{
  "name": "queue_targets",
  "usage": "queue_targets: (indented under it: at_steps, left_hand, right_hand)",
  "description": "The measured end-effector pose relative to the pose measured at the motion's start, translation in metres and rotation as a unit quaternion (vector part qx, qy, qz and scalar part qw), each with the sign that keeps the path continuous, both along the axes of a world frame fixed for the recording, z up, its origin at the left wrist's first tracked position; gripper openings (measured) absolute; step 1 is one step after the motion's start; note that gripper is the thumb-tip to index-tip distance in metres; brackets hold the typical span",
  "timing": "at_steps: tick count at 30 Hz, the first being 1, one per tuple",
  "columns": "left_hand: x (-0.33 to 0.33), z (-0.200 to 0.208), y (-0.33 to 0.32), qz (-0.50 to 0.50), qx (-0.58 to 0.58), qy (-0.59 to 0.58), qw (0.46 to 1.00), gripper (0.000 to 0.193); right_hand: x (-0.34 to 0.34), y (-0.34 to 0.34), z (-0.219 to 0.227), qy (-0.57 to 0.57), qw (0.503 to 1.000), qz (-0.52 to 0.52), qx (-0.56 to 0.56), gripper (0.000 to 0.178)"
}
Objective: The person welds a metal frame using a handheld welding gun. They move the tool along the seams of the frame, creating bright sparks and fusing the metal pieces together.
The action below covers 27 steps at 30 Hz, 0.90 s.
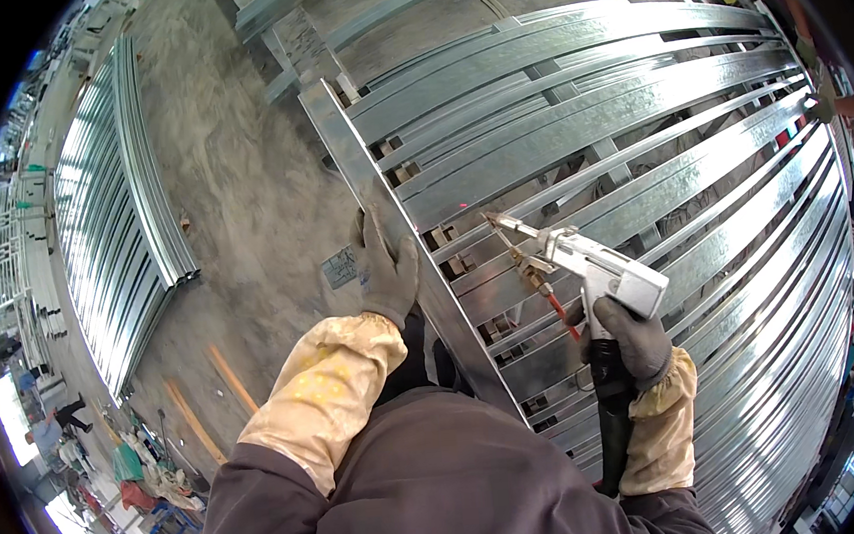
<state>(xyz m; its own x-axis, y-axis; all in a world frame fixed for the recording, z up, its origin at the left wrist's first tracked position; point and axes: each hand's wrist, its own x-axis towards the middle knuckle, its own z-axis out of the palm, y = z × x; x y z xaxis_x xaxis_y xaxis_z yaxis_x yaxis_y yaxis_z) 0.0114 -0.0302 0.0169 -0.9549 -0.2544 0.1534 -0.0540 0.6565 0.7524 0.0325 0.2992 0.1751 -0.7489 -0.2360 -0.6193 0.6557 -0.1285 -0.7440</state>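
Observation:
My right hand (635, 339), in a grey glove, is closed round the grip of a silver and white handheld laser welding gun (603, 271). Its nozzle points left toward the gap between two galvanized steel slats (480, 177), where a small red dot shows. A brass wire guide with a red tube runs beside the nozzle, and a thick black cable (615, 423) hangs from the grip. My left hand (387, 270), also gloved, rests with fingers stretched and apart against the flat steel end bar (439, 296) of the slatted panel. Tan sleeve covers hide both wrists.
Small brackets (441, 234) line the slat ends along the bar. On the floor to the left lie a stack of steel profiles (145, 189) and two wooden strips (195, 421). Another person (56, 417) stands far left; someone's arm (826, 107) reaches in at the panel's far right.

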Motion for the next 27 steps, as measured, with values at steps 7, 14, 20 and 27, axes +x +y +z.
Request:
queue_targets:
  at_steps: [7,14,20,27]
  left_hand:
    - [0.019,0.001,0.022,-0.009,-0.039,-0.081,0.996,0.112]
    - [0.038,0.012,0.019,-0.05,-0.042,-0.116,0.991,0.105]
    - [0.041,-0.006,0.003,-0.12,-0.075,-0.082,0.986,0.083]
    - [0.044,-0.009,0.004,-0.129,-0.08,-0.071,0.986,0.077]
  right_hand:
    - [0.015,0.007,-0.009,-0.016,1.0,0.009,-0.025,0.044]
    - [0.009,-0.014,-0.024,-0.019,0.996,0.059,-0.066,0.043]
    - [0.001,-0.018,-0.041,-0.015,0.99,0.099,-0.095,0.036]
    - [-0.006,-0.018,-0.037,-0.03,0.99,0.114,-0.073,0.034]
